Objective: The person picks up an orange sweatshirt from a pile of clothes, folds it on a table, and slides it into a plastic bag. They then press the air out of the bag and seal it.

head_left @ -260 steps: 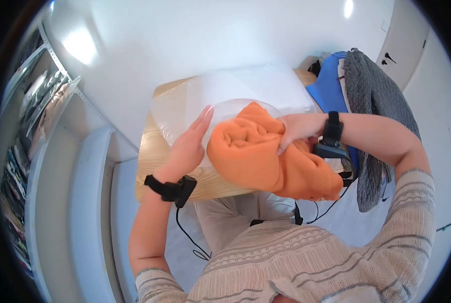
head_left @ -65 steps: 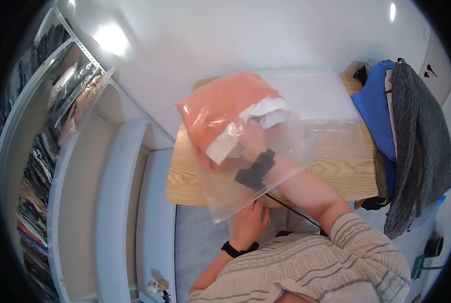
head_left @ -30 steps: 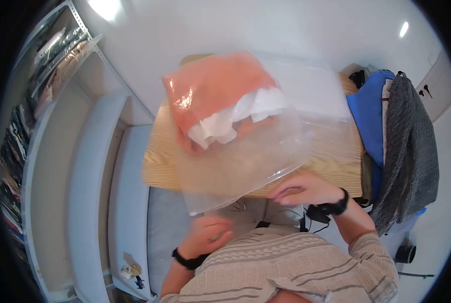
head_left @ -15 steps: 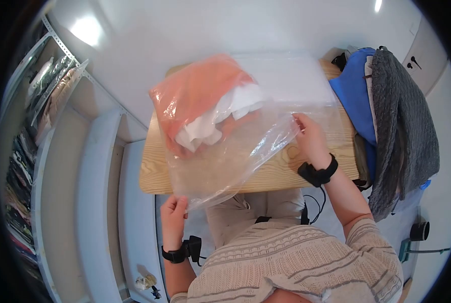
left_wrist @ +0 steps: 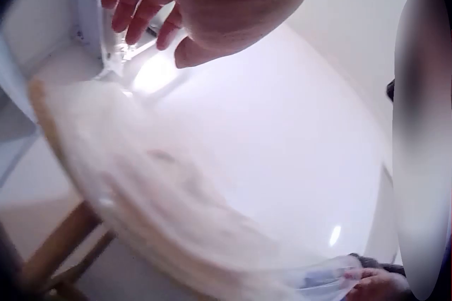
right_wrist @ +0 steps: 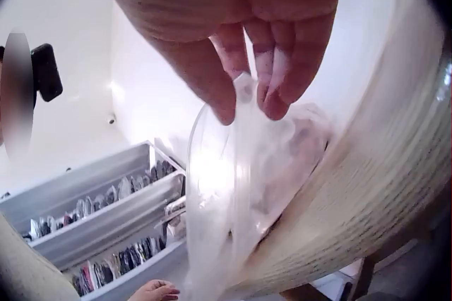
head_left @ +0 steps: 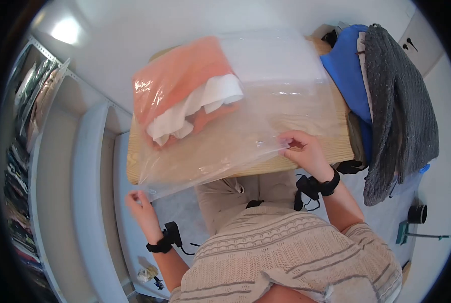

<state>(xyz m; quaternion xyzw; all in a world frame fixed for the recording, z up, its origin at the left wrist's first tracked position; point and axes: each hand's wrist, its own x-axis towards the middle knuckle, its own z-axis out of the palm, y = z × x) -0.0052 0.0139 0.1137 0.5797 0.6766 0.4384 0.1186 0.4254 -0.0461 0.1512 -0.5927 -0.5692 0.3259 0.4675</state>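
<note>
A clear plastic bag (head_left: 200, 164) lies on the wooden table (head_left: 336, 146), its open edge drawn out over the front. Inside, toward the back left, is a folded orange cloth (head_left: 185, 65) with a white piece (head_left: 205, 98) along its front side. My left hand (head_left: 145, 217) holds the near left corner of the bag; the left wrist view shows its fingers (left_wrist: 141, 15) spread against the plastic. My right hand (head_left: 309, 154) pinches the right end of the edge, and in the right wrist view the plastic rim (right_wrist: 244, 93) sits between thumb and fingers.
More clear plastic sheets (head_left: 281, 55) lie at the table's back right. Beyond the right side hang blue (head_left: 349, 70) and dark grey (head_left: 399, 111) garments. Shelves (head_left: 58, 166) with packed clothes stand at left. A black strap device (head_left: 167, 237) with a cable is on each wrist.
Earlier the orange cloth was out of the bag, held; now it is inside. Both hands, apart from the bag a second ago, have taken its edge; the left has since moved outward and the edge is straighter.
</note>
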